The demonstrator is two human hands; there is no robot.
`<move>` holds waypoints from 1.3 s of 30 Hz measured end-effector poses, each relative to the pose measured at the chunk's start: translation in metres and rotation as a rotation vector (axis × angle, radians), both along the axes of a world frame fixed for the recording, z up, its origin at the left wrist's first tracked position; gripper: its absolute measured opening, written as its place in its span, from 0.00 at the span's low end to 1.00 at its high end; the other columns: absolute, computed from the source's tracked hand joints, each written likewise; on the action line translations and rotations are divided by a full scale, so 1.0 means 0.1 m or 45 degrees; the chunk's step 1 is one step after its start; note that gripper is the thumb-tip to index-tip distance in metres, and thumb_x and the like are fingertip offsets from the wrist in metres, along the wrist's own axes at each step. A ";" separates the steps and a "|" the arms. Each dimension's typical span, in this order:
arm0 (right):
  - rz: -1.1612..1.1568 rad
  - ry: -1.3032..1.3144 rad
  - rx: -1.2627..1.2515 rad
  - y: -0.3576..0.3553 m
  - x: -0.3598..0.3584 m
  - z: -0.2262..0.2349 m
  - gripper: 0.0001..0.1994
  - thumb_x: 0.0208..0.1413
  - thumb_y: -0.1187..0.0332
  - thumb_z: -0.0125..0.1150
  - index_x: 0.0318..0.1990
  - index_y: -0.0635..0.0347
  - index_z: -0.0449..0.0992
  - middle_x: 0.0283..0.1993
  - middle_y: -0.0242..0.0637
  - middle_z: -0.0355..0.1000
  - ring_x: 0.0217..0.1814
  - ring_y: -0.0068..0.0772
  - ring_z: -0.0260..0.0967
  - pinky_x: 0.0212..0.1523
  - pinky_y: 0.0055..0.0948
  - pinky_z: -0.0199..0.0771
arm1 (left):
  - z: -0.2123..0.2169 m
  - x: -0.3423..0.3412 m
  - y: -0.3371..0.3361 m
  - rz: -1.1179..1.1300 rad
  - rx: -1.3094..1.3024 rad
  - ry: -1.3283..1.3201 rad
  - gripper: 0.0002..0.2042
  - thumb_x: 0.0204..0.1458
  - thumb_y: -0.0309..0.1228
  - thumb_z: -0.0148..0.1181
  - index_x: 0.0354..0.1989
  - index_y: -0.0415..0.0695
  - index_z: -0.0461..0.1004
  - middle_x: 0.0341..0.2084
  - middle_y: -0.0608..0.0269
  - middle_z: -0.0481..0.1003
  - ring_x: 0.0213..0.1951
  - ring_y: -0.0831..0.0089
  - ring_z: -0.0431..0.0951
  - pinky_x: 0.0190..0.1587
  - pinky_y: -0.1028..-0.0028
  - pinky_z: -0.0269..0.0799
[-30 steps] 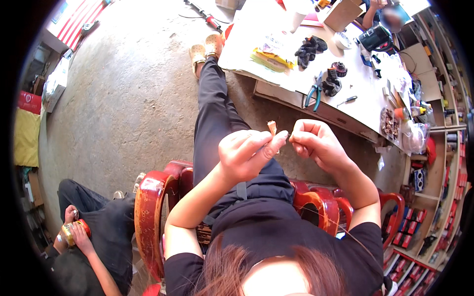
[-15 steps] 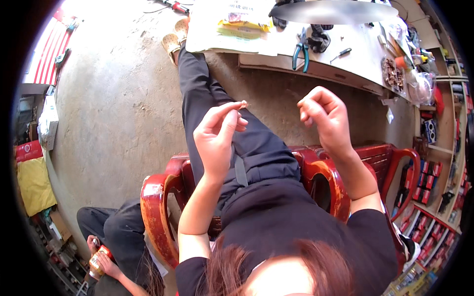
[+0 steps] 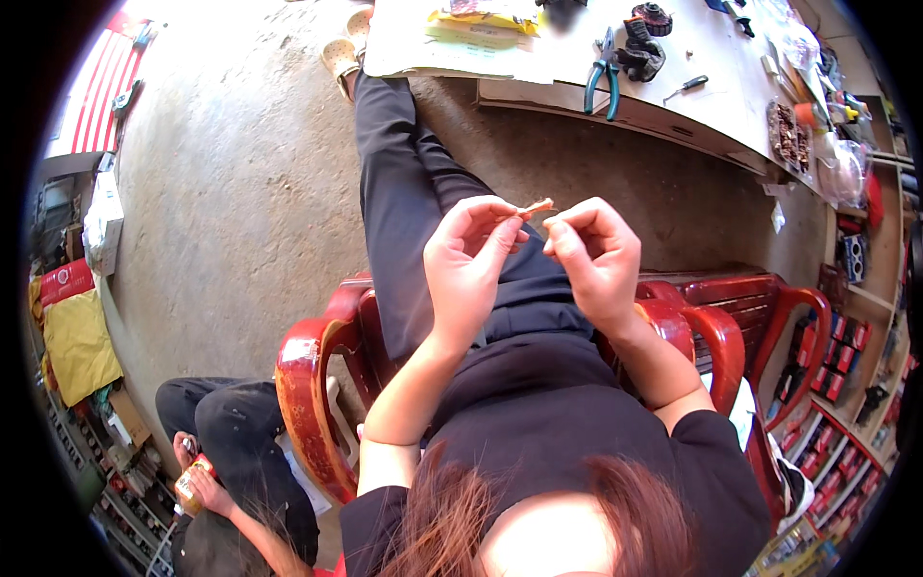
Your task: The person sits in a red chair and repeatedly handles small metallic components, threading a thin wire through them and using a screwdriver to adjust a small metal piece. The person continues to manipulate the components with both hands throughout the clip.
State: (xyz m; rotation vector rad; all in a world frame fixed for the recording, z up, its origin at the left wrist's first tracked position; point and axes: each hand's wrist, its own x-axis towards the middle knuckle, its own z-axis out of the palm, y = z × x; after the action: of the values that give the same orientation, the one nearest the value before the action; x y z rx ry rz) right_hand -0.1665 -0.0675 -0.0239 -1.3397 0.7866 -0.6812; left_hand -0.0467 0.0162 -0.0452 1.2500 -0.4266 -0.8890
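Note:
Above my lap, my left hand (image 3: 466, 264) is closed in a pinch on a small, thin copper-coloured piece (image 3: 536, 207). The piece sticks out past my fingertips, toward the right. Close by on that side, my right hand (image 3: 601, 264) is also pinched, its thumb against its index finger. Whatever may lie between those fingertips is too small to make out. A narrow gap shows between the two hands, near the piece's free end.
Beyond my legs, the white table (image 3: 711, 120) bears blue-handled pliers (image 3: 603, 87), a small screwdriver (image 3: 687, 88), a dark glove-like item (image 3: 641, 53) and a clear tray of copper-coloured bits (image 3: 788, 137). Red wooden armrests (image 3: 306, 404) flank me. Another person's hands (image 3: 207, 486) hold a jar at lower left.
My hands have come together: the left moved right with the copper-coloured piece, the right moved left and slightly down. The view has shifted, so the table sits higher in the picture.

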 end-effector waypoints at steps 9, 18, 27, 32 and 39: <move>0.015 0.073 0.004 0.05 0.01 -0.05 0.04 0.56 0.74 0.59 0.31 0.66 0.73 0.26 0.30 0.73 0.29 0.14 0.69 0.34 0.17 0.68 | 0.05 -0.09 0.02 0.271 -0.038 -0.920 0.10 0.43 0.15 0.66 0.36 0.37 0.77 0.27 0.62 0.73 0.28 0.74 0.75 0.31 0.78 0.72; 0.059 0.078 -0.090 0.05 0.03 -0.05 0.04 0.56 0.74 0.59 0.32 0.66 0.74 0.26 0.30 0.74 0.29 0.15 0.70 0.33 0.17 0.69 | 0.03 -0.05 0.02 0.255 -0.052 -1.125 0.13 0.42 0.15 0.66 0.39 0.37 0.79 0.25 0.63 0.72 0.26 0.73 0.73 0.28 0.78 0.70; 0.173 0.055 0.142 0.02 0.02 -0.05 0.06 0.57 0.71 0.61 0.36 0.66 0.74 0.32 0.31 0.74 0.33 0.16 0.70 0.36 0.18 0.70 | 0.07 -0.01 0.06 0.050 -0.015 -0.166 0.05 0.51 0.19 0.62 0.37 0.35 0.77 0.27 0.66 0.71 0.29 0.81 0.73 0.33 0.82 0.69; 0.458 0.060 0.319 -0.33 -0.09 0.00 0.08 0.57 0.70 0.62 0.39 0.65 0.75 0.35 0.30 0.73 0.39 0.16 0.69 0.42 0.19 0.70 | 0.12 0.13 0.07 -0.191 0.008 -0.018 0.05 0.51 0.18 0.61 0.37 0.34 0.77 0.29 0.67 0.71 0.29 0.83 0.72 0.32 0.84 0.68; 0.839 0.149 0.059 -0.81 0.05 0.38 0.07 0.55 0.72 0.64 0.32 0.66 0.74 0.29 0.29 0.67 0.33 0.16 0.64 0.35 0.19 0.66 | 0.40 0.29 -0.11 -0.271 -0.028 -0.851 0.06 0.43 0.20 0.67 0.31 0.41 0.80 0.23 0.64 0.71 0.25 0.74 0.72 0.29 0.76 0.68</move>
State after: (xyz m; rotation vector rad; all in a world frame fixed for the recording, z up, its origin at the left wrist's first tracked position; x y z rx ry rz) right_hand -0.1619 -0.1483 0.0144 -1.4927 0.4027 -0.0633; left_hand -0.0182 0.0048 -0.0052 1.4860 -1.1118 -0.6177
